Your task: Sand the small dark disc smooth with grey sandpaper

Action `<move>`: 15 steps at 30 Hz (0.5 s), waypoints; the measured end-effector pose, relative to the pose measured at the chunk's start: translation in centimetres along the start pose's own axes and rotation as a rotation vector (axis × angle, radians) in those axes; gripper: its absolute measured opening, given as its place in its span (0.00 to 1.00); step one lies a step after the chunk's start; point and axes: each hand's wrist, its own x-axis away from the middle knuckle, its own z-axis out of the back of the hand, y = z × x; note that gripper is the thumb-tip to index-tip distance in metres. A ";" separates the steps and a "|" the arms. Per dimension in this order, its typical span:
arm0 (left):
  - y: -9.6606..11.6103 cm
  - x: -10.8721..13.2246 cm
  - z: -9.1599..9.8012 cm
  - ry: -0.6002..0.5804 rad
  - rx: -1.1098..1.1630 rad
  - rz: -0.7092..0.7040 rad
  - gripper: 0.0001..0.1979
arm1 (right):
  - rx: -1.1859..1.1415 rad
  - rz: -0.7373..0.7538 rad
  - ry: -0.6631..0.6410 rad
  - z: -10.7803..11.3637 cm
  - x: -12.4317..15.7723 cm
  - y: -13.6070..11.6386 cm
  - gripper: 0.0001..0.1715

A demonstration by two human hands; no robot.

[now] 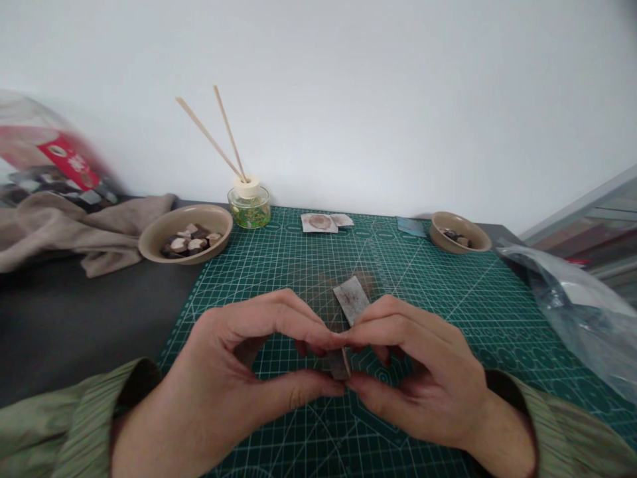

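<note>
In front of you, a dark bench [64, 312] meets a white wall [348, 99], and a green cutting mat [269, 272] covers most of the working area. A clear plastic bag [582, 312] lies along the mat's right side; a beige cloth [112, 232] lies at the far left. Your left hand [239, 358] and right hand [428, 365] meet over the near middle of the mat. Beyond them stand 2 tan bowls: the left bowl [156, 234] holds dark-and-pale chunks, the right bowl [470, 232] fewer, darker pieces. A glass diffuser with 2 sticks [249, 209] stands just right of the left bowl. A grey sheet [351, 297] lies past your fingertips, its long axis slanting from far left to near right; your right hand is nearer and covers its near end.

Smallest is the dark piece [337, 365] between your hands, pinched by both, index fingers above and thumbs below. Its pale edge faces your right hand and runs from index fingers to thumbs. Your fingers hide too much to tell its long axis. The grey sheet lies beyond it, slightly right.
</note>
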 end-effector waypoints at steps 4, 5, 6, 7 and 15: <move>0.1 0.2 0.0 -0.006 0.015 -0.004 0.19 | 0.000 -0.003 -0.006 -0.1 0.1 0.1 0.16; 0.1 0.2 0.0 -0.008 0.017 -0.002 0.19 | -0.004 -0.001 -0.007 -0.1 0.0 0.1 0.15; 0.2 0.2 0.0 -0.009 0.017 0.003 0.19 | -0.006 -0.004 -0.011 -0.1 0.0 0.0 0.15; 0.2 0.3 -0.1 -0.008 0.016 0.010 0.18 | -0.007 -0.008 -0.013 0.0 0.0 0.0 0.15; 0.2 -0.1 -0.6 0.049 0.061 0.073 0.15 | 0.049 -0.052 0.032 0.5 0.4 -0.4 0.22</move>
